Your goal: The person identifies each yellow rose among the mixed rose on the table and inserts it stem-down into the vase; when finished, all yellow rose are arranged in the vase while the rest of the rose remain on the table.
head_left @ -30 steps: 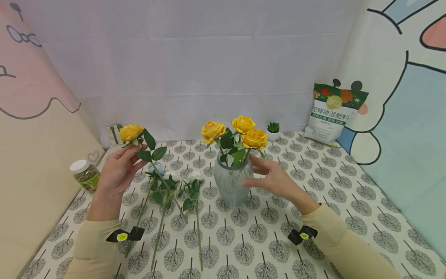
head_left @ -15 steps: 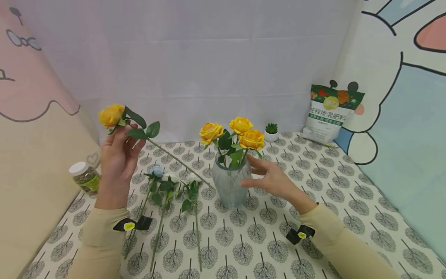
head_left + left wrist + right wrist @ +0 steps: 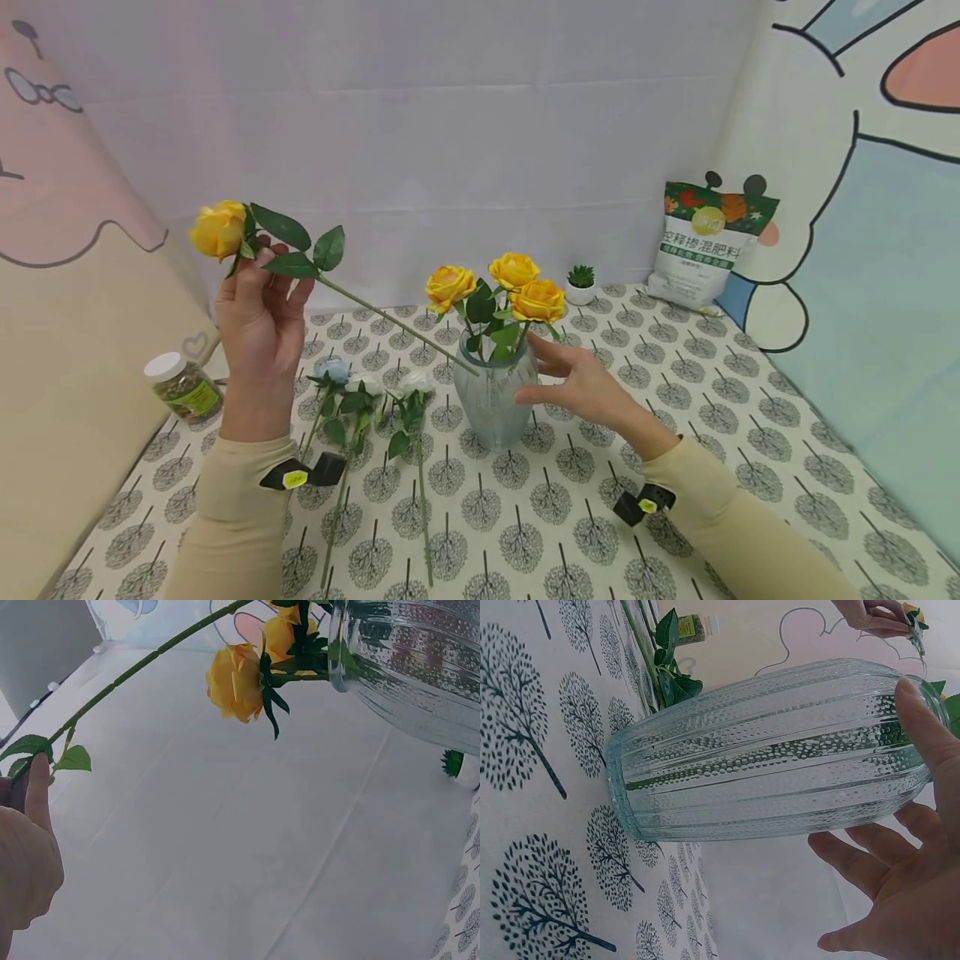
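My left hand pinches a yellow rose by its stem just below the bloom. The rose's stem slants down to the right, its end crossing the vase's rim in the head view; whether it is inside or in front, I cannot tell. The clear ribbed glass vase stands upright on the table and bears 3 yellow roses. My right hand holds the vase's right side near the top, thumb in front and fingers partly hidden behind. In the right wrist view green stems show through the glass.
A blue rose and white flowers lie left of the vase on the tree-patterned cloth. A white-lidded jar stands far left. At the back are a potted succulent and a fertilizer bag.
My left hand has lifted the rose and tilted it, swinging the stem's lower end up and right to the vase's rim. The right hand has kept its place at the vase.
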A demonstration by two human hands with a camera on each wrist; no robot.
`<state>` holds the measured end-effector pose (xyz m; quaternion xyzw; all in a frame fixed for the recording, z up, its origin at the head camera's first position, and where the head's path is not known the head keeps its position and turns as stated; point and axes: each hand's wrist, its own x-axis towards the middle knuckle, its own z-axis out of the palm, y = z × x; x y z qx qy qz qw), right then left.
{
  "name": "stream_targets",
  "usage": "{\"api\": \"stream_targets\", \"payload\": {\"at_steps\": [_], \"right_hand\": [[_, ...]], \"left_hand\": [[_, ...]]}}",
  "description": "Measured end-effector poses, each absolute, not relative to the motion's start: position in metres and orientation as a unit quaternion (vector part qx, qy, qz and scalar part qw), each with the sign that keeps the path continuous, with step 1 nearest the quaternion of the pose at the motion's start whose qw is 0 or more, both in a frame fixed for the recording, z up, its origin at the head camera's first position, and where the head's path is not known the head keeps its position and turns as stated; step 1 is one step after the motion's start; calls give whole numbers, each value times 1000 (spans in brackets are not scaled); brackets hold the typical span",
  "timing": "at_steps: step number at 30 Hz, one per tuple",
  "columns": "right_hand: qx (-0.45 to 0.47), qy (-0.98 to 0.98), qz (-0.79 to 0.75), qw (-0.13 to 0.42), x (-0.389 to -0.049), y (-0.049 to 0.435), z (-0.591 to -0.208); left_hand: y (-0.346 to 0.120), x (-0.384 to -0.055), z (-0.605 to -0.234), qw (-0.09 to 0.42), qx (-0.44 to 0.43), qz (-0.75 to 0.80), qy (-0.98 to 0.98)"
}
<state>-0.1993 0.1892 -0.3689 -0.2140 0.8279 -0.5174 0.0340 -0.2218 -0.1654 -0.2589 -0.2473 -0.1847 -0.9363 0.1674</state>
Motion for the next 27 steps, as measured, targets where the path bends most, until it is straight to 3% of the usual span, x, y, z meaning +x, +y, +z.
{"api": "stream_targets", "payload": {"at_steps": [12, 20, 27], "right_hand": [[-207, 831, -515, 38, -199, 189, -368], [-219, 824, -521, 33, -199, 189, -368], [-224, 825, -519, 29, -199, 189, -368]], "left_hand": [[-153, -219, -255, 236, -217, -929, -185], [-140, -216, -259, 327, -268, -864, -274], [-125, -203, -262, 356, -318, -822, -312]]}}
